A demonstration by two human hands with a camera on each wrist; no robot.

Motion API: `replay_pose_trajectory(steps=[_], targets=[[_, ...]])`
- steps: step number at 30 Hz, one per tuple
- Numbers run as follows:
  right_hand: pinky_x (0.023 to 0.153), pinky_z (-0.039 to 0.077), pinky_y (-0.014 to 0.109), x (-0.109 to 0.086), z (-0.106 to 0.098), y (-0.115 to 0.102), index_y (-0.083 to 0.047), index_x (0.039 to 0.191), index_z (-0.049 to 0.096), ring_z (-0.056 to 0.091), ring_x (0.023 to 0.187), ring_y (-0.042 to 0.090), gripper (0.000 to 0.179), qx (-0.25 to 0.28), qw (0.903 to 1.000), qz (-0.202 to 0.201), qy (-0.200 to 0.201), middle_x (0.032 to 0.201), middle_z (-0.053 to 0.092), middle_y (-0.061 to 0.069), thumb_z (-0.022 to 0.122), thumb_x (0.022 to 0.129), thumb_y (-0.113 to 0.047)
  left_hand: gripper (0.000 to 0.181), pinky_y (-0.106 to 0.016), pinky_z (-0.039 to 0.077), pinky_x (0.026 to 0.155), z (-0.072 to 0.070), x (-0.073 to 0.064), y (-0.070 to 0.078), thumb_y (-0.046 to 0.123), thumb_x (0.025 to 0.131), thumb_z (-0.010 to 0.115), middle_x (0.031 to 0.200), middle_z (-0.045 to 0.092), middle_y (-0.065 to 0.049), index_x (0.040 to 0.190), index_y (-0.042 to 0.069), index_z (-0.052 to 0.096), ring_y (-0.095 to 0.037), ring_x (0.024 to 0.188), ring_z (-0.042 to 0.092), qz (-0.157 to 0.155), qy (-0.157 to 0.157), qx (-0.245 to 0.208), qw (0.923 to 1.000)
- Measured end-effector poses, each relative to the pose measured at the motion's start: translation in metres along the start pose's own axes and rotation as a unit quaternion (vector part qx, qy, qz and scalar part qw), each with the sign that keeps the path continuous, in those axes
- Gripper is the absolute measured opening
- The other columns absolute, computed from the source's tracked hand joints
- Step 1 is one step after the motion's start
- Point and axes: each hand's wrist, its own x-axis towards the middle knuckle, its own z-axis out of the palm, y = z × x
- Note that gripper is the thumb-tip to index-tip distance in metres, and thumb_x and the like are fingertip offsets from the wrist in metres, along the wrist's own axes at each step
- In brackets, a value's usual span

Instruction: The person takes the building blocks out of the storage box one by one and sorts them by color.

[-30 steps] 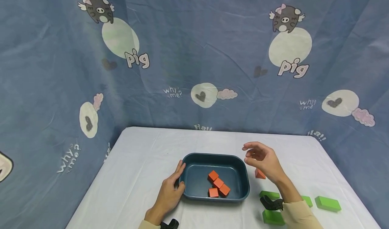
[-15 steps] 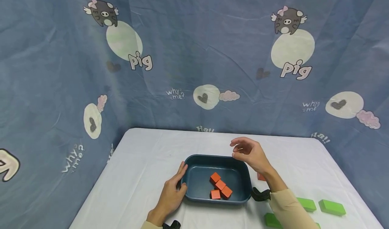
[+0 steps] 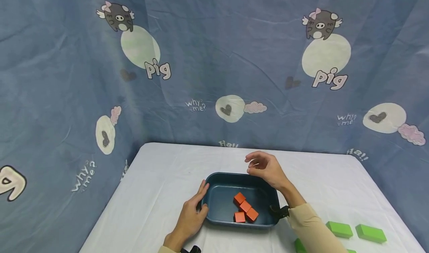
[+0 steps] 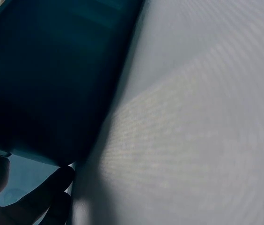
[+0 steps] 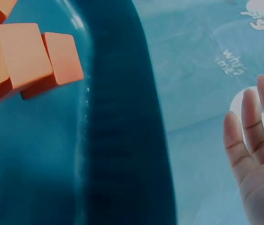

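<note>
A dark blue rectangular tray [image 3: 219,202] sits on the white-covered table, holding several orange blocks [image 3: 245,206] grouped right of its middle. At its left end, my left hand [image 3: 190,216] touches the rim with extended fingers, the thumb lower on the same side. The left wrist view has those fingertips [image 4: 62,176] right at the end of the tray [image 4: 52,79]. My right hand [image 3: 267,170] hovers over the back right rim, its fingers loosely bent and nothing between them. In the right wrist view, that hand [image 5: 263,154] is beyond the tray wall, apart from the orange blocks [image 5: 26,56].
Green rectangular blocks lie on the table at the right: one block [image 3: 340,229] by the right sleeve, another block [image 3: 371,233] farther right, others partly covered by the sleeve [image 3: 313,227]. A blue patterned cloth [image 3: 187,78] hangs behind the table.
My right hand has moved left, from beside the tray to over its back rim. Its forearm now hides the orange piece seen right of the tray. The left hand stays at the rim.
</note>
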Motion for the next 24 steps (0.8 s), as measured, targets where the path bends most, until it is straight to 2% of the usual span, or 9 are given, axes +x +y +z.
replay_pose_trajectory(steps=[7, 12, 15, 19, 24], targets=[[0.076, 0.060, 0.032, 0.002, 0.012, 0.006, 0.004, 0.118, 0.068, 0.067, 0.086, 0.029, 0.035, -0.008, 0.9997, 0.017, -0.015, 0.104, 0.069, 0.016, 0.077, 0.084, 0.005, 0.070, -0.034, 0.031, 0.114, -0.001, 0.000, 0.000, -0.001, 0.083, 0.059, 0.160, 0.037, -0.007, 0.152, 0.009, 0.048, -0.015, 0.143, 0.038, 0.003, 0.002, 0.005, 1.0000], [0.077, 0.060, 0.032, 0.001, 0.018, 0.011, 0.002, 0.118, 0.068, 0.069, 0.086, 0.030, 0.037, 0.003, 0.9985, 0.035, -0.041, 0.106, 0.069, 0.024, 0.077, 0.083, 0.007, 0.070, -0.035, 0.031, 0.114, -0.001, 0.000, -0.001, -0.001, 0.083, 0.059, 0.160, 0.036, -0.006, 0.152, 0.009, 0.048, -0.016, 0.143, 0.038, 0.005, 0.002, 0.005, 1.0000], [0.080, 0.060, 0.033, 0.001, 0.022, 0.014, 0.004, 0.119, 0.068, 0.070, 0.088, 0.032, 0.037, 0.017, 0.9972, 0.040, -0.060, 0.108, 0.068, 0.028, 0.077, 0.082, 0.006, 0.070, -0.035, 0.031, 0.114, -0.001, 0.000, 0.000, -0.001, 0.084, 0.059, 0.161, 0.035, -0.002, 0.152, 0.009, 0.048, -0.016, 0.143, 0.038, 0.004, 0.001, 0.003, 1.0000], [0.082, 0.060, 0.034, 0.000, 0.025, 0.019, 0.006, 0.120, 0.066, 0.069, 0.093, 0.040, 0.038, 0.030, 0.9950, 0.048, -0.082, 0.110, 0.068, 0.029, 0.076, 0.083, 0.006, 0.070, -0.031, 0.030, 0.114, -0.001, -0.001, 0.000, -0.001, 0.084, 0.059, 0.161, 0.034, 0.002, 0.152, 0.009, 0.048, -0.015, 0.143, 0.038, 0.001, 0.001, 0.002, 1.0000], [0.084, 0.060, 0.035, -0.001, 0.028, 0.028, 0.010, 0.123, 0.063, 0.065, 0.099, 0.052, 0.040, 0.042, 0.9911, 0.058, -0.112, 0.114, 0.066, 0.034, 0.075, 0.084, 0.007, 0.070, -0.031, 0.031, 0.114, -0.001, -0.001, 0.001, -0.001, 0.084, 0.059, 0.161, 0.034, 0.003, 0.152, 0.009, 0.048, -0.015, 0.143, 0.037, -0.001, -0.001, 0.001, 1.0000]])
